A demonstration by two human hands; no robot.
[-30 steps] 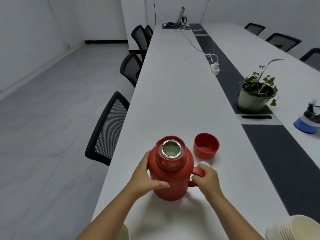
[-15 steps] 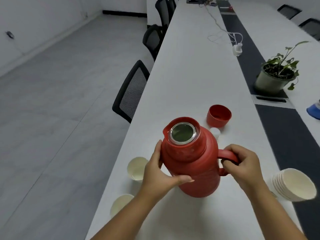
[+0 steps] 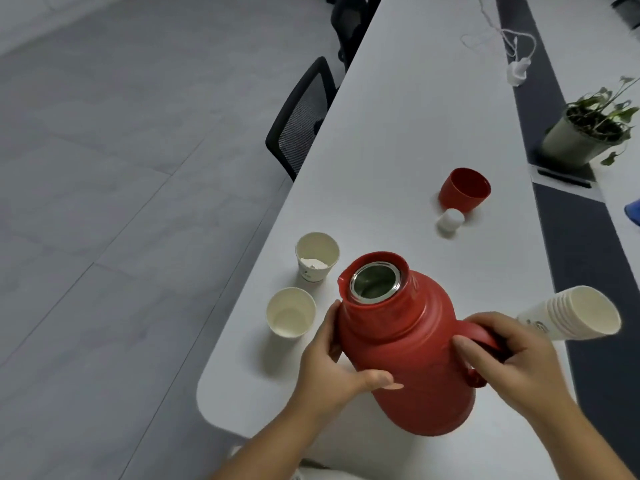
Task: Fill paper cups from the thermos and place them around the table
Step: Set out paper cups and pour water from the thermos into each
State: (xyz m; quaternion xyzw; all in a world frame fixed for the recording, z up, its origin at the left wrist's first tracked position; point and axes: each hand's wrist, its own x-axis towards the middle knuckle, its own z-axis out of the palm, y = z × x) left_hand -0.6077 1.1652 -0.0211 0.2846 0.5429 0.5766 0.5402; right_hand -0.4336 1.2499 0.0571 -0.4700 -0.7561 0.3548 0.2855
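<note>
The red thermos [image 3: 408, 344] is uncapped, its steel-lined mouth exposed, and it leans toward the table's left edge with the spout on that side. It sits above the near end of the white table [image 3: 398, 140]; whether its base touches the surface cannot be told. The left hand [image 3: 332, 368] wraps the body below the shoulder, fingers curled behind it and thumb laid across the front. The right hand [image 3: 516, 358] grips the red handle, fingers curled round it.

Two paper cups stand upright along the left edge, just beside the spout. The nearer cup [image 3: 291, 311] holds no visible contents. The farther cup [image 3: 317, 256] holds a small amount of white material at its bottom.

A stack of nested paper cups [image 3: 571, 315] lies on its side beyond the right hand, mouth facing the right edge. Farther along the table, the red lid cup [image 3: 464, 189] stands mouth-up, with the white stopper [image 3: 450, 220] just beside it on the near side.

A potted plant [image 3: 588, 129] stands on the dark centre strip [image 3: 581, 244] toward the far right. A white cable with plug [image 3: 517, 69] lies near the far end. A black mesh chair [image 3: 301, 116] stands against the left edge.
</note>
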